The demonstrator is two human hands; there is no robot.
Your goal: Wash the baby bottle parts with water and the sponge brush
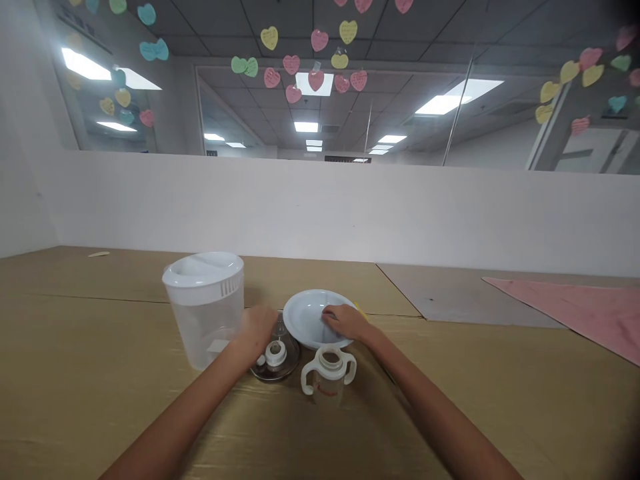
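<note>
Reaching with both arms into a close group of vessels and small parts on the brown-covered bench (90,380). Holding the left hand (257,327) at the left side of the round metal tray (293,355), just beside the lidded bucket (207,323). Holding the right hand (347,321) over the right side of the white bowl (304,319), with fingers curled inward. Cannot tell whether pinching anything with either, given blur at the left and tucked fingertips at the right.

Having on the tray a white collar (275,354) and a small white piece (261,360); having the upright 2-handled cup (329,380) just in front of the bowl. Looks, by judgement, like reaching among loose parts rather than joining them. Probably calls next for a sure fingertip hold on 1 item, without knocking the cup.
</note>
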